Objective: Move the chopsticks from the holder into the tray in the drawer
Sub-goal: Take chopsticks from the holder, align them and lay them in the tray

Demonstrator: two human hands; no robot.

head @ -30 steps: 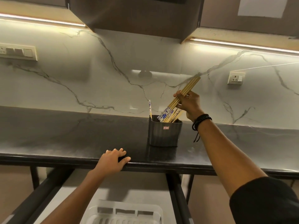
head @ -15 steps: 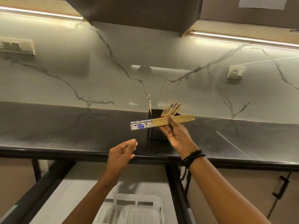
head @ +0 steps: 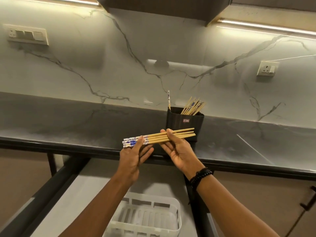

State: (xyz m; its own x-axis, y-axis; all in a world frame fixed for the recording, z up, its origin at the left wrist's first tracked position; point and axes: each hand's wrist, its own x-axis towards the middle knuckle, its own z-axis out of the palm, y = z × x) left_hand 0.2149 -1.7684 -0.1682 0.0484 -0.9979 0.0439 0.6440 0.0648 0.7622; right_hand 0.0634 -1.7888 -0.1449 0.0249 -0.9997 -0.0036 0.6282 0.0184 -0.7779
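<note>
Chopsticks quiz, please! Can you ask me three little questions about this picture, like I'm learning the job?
1. True or false: some chopsticks stand in the black holder.
2. Which hand holds the bundle of chopsticks? A: left hand only. B: right hand only. C: both hands.
3. Fill the gap: the white tray lies in the open ____, below the counter.

Key: 1 true. 2 C. 3 drawer.
</note>
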